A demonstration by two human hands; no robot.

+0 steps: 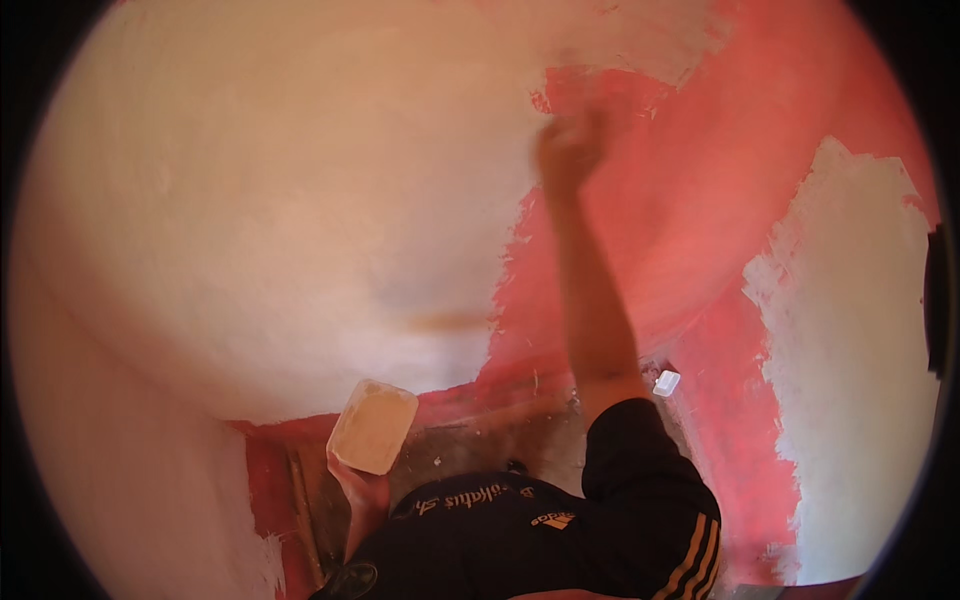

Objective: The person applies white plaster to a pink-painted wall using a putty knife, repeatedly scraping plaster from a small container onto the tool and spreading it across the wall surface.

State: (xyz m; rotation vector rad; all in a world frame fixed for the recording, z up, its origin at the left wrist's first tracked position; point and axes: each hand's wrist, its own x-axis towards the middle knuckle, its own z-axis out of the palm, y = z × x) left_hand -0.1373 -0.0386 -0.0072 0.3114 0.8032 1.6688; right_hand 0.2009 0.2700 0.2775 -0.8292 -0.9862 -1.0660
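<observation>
My left hand [365, 488] is low at the left, closed around a shallow rectangular tub [374, 428] filled with a smooth cream paste. My right hand [570, 150] is raised on an outstretched arm, close to the wall, and blurred by motion. Its fingers are curled closed; a smeared shape runs up from them, too blurred to name. Around this hand lies the border between the cream coating [300, 200] and the bare red wall [680, 200]. The coating's edge is ragged, and it reaches above the hand.
Another cream patch [850, 350] covers part of the red wall on the right. A small white box [667, 382] sits low near the corner. A dark object [936, 300] stands at the right rim. A long thin stick [303, 515] leans low at the left.
</observation>
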